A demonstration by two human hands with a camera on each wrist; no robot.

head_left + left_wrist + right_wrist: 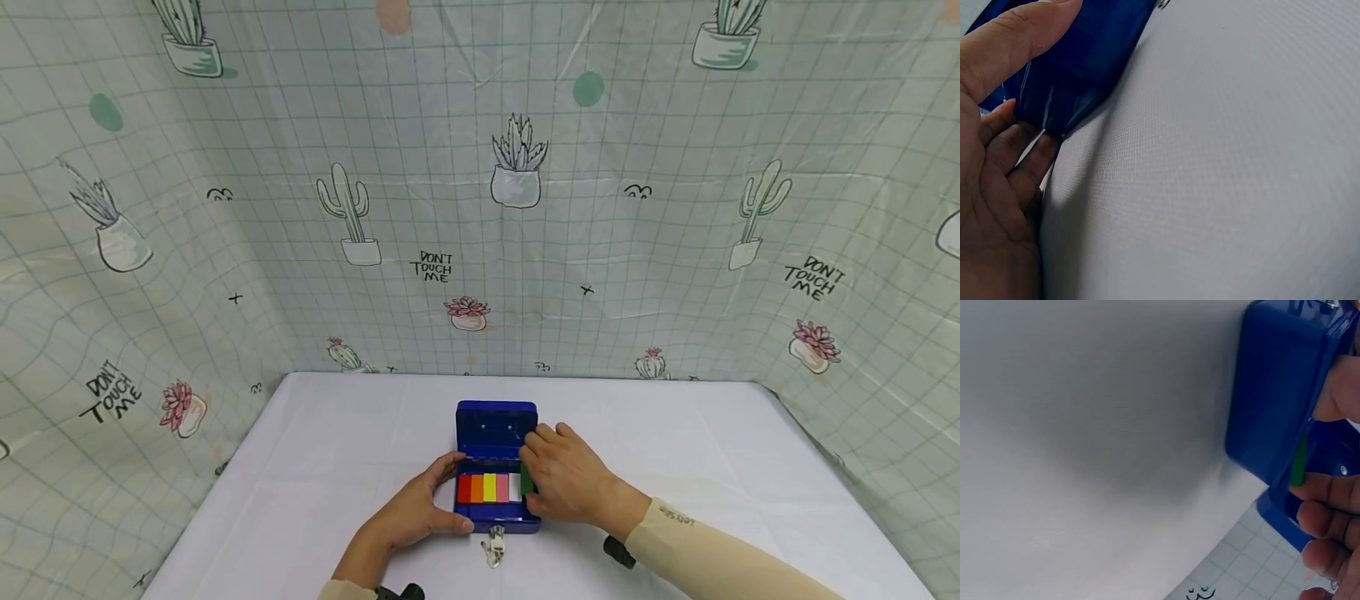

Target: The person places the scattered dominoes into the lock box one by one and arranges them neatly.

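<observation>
A blue metal cash box (480,515) stands on the white table with its lid (480,432) raised at the back. Inside it, side by side, lie red (464,488), orange (477,488), yellow (490,488), pink (502,488) and white (514,488) blocks. At the right end of that row, my right hand (570,477) pinches a green block (1299,461) between thumb and fingertip, partly covering it. My left hand (411,512) grips the box's left side, thumb at the front corner and fingers along the side wall (1054,94).
Keys (493,550) hang from the lock at the front of the box, over the white tablecloth (337,450). A curtain (450,208) printed with cacti closes off the back and sides. Dark wrist camera parts (619,552) show by the right sleeve.
</observation>
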